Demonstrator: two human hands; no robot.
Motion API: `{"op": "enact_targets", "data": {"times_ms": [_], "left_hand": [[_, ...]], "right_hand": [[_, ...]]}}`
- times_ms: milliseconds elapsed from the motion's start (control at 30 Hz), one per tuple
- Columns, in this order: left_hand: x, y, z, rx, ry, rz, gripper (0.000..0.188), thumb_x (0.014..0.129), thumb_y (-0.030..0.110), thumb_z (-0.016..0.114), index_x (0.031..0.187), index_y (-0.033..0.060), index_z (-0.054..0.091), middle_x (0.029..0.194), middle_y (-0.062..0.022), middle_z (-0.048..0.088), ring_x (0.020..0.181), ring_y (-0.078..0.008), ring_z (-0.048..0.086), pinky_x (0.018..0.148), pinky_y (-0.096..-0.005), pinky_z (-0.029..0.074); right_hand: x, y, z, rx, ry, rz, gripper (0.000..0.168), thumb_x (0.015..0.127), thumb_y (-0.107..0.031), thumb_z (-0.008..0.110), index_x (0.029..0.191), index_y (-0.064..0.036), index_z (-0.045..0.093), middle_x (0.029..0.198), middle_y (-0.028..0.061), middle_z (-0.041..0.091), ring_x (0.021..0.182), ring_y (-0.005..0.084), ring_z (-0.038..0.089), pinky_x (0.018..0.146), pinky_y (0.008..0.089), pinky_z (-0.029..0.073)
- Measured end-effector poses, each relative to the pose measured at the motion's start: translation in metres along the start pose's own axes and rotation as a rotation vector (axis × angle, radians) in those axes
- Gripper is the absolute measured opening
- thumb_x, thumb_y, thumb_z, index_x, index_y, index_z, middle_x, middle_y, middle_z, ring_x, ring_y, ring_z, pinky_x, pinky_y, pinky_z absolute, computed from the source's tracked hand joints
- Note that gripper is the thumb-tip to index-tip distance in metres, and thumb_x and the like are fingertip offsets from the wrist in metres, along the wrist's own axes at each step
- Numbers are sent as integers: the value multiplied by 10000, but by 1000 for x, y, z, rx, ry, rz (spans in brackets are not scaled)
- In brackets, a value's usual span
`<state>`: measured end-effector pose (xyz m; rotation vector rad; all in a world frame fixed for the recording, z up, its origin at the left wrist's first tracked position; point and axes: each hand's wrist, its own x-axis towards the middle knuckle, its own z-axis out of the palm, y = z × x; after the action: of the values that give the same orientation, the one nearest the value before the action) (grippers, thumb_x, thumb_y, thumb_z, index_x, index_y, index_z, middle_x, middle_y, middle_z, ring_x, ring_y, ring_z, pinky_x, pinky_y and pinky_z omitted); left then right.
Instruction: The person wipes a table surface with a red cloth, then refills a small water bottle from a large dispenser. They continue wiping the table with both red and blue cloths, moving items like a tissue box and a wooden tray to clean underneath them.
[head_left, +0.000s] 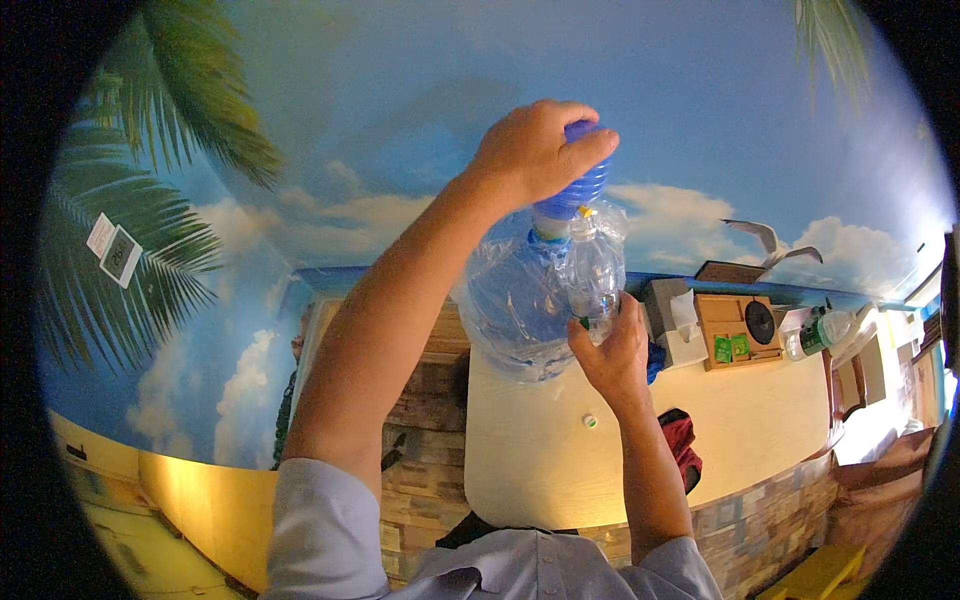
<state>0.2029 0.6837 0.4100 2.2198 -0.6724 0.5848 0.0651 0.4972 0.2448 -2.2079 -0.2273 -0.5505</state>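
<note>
My left hand (544, 146) is wrapped over the top of a blue bellows-type hand water pump (577, 187). The pump is mounted on the neck of a large clear plastic water jug (502, 300), which stands on the light wood table (540, 465). In my right hand (619, 352) is a small clear plastic bottle (596, 262), gripped near its base. Its mouth is just below the pump's yellow spout (585, 213). Thin clear plastic film (615, 221) hangs around the jug's neck. How much water the bottle holds cannot be made out. A small white and green bottle cap (590, 421) lies on the table.
Right of the jug are a grey tissue box (671, 322), a wooden tray (724, 315) with green packets, and a clear bottle (821, 334) on its side. Dark red cloth (679, 442) lies by my right forearm. Behind rises a sky-painted wall (375, 135).
</note>
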Motion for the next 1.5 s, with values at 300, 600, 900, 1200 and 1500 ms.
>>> {"op": "enact_targets", "data": {"times_ms": [300,600,900,1200,1500], "left_hand": [[10,-1,-5,-31,33,2,536,921,496,684,1181,32,746,1080,-202,761,998,-307,742,896,-393,568],[2,-6,7,12,55,7,531,914,498,676,1165,36,750,1092,-206,753,998,-332,736,905,-407,565],[13,0,-4,17,3,5,546,920,517,692,1156,28,742,1044,-174,764,960,-267,737,875,-387,568],[13,-4,-1,-26,60,13,489,926,484,686,1146,51,751,1037,-151,768,941,-256,739,866,-378,568],[3,-16,15,72,83,55,659,897,653,608,1232,100,735,1131,-198,746,1001,-350,738,876,-442,584]], "right_hand": [[-2,2,1,2,7,-23,669,805,-256,799,1286,64,462,1140,317,611,1031,502,629,874,519,528],[-2,8,4,8,9,-9,681,801,-260,805,1296,57,460,1149,317,605,1041,503,625,875,519,533],[-1,9,5,3,33,-55,664,801,-261,805,1280,50,466,1136,308,598,1018,503,627,848,518,533],[-2,9,2,5,24,-50,644,807,-273,798,1259,50,471,1121,300,598,997,496,626,848,521,525],[0,7,5,-16,26,-25,669,810,-314,796,1264,56,471,1143,311,604,1012,502,634,855,522,530]]}}
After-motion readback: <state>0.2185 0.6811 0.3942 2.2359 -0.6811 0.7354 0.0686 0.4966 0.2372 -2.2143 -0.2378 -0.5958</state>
